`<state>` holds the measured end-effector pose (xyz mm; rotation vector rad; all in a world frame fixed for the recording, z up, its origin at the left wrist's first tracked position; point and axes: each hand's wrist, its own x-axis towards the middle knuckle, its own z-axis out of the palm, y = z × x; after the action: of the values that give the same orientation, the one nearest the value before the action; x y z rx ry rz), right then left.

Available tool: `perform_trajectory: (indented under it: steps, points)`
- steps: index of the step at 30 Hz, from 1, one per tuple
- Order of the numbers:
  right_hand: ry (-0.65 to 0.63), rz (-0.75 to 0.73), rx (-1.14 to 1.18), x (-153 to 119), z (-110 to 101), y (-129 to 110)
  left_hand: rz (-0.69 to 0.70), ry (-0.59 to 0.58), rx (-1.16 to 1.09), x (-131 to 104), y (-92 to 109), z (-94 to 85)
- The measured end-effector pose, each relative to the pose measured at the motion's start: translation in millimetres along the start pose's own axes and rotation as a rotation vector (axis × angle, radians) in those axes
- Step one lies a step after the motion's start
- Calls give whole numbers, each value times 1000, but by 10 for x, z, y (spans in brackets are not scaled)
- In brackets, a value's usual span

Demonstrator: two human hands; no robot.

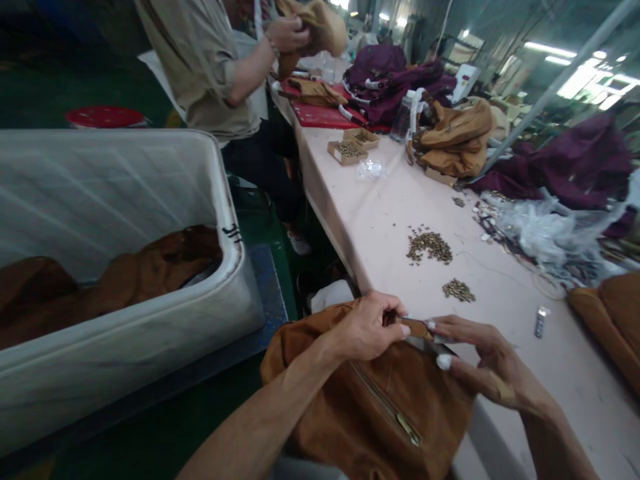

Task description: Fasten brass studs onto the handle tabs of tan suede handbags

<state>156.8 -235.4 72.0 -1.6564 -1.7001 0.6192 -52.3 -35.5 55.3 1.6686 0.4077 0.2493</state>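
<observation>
A brown bag (340, 400) with a brass-coloured zip lies in front of me, partly against the table's edge. My left hand (367, 328) is closed on a short brown strap (416, 328) at the top of the bag, thumb and fingers pinching it. At the strap's other end is my right hand (487, 363), its index fingertip against it and its thumb lower, near the bag's top edge. White wrapping covers fingertips on the right hand. Whatever lies between that thumb and the fingers is hard to make out. Small brass-coloured metal pieces (430, 247) lie in piles beyond the hands.
A large white bin (225, 267) with brown bags inside stands at left. Across the pale table (370, 213) are small boxes of metal pieces (349, 151), brown and purple bags, and clear plastic (545, 227). Another person (210, 73) handles a brown item at the far end.
</observation>
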Motion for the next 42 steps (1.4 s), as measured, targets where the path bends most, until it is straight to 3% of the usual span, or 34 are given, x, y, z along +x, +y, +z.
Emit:
perform_trajectory:
  steps: [2,3,5,7,10,14,18,23,25,27,30,33,36,42]
  points:
    - [54,112,95,-116,-223,296,116,21,214,-23,60,125]
    - [151,198,73,-162,-332,486,175,24,285,-31,75,184]
    - [414,396,-142,-217,-516,890,240,26,366,-42,83,273]
    - [514,478,-281,-222,-629,1237,212,47,383,-46,78,308]
    - [482,489,-337,-170,-664,1533,125,80,348,-55,83,277]
    - [413,489,-393,-89,-612,1608,103,100,322,-80,123,201]
    - [348,498,-465,-64,-623,1592,95,128,335,-110,158,121]
    - [305,513,-544,-86,-707,1373,70,-16,245,-127,129,19]
    - [331,457,-566,-59,-677,1103,56,-44,208,-111,80,20]
    - [313,270,-549,-3,-552,723,23,-45,176,-80,18,58]
    - [119,-83,-461,113,-206,131,-44,-20,144,-24,-70,149]
    - [-9,-196,-505,227,138,-205,-51,-11,153,3,-112,215]
    - [-80,-199,-563,282,300,-235,-54,4,172,-8,-106,231]
    - [-123,-187,-510,266,314,-67,-74,6,186,-23,-127,234]
